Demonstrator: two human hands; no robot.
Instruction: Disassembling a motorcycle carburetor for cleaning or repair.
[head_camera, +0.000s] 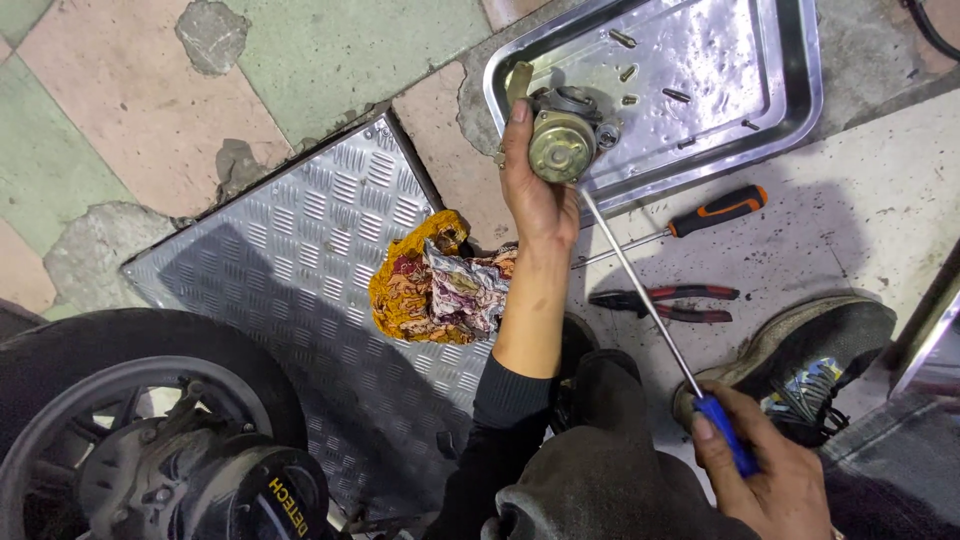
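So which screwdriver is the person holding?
The blue-handled screwdriver, gripped by the right hand. The orange-and-black screwdriver lies untouched on the floor beside the metal tray.

Dark sleeve (505, 400) pushed up, worn grey sneaker (800, 360).

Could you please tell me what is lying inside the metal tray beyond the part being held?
Inside the metal tray lie several loose screws on its bare floor. The left hand and the small metal engine part it holds cover the tray's near corner, so anything there is hidden.
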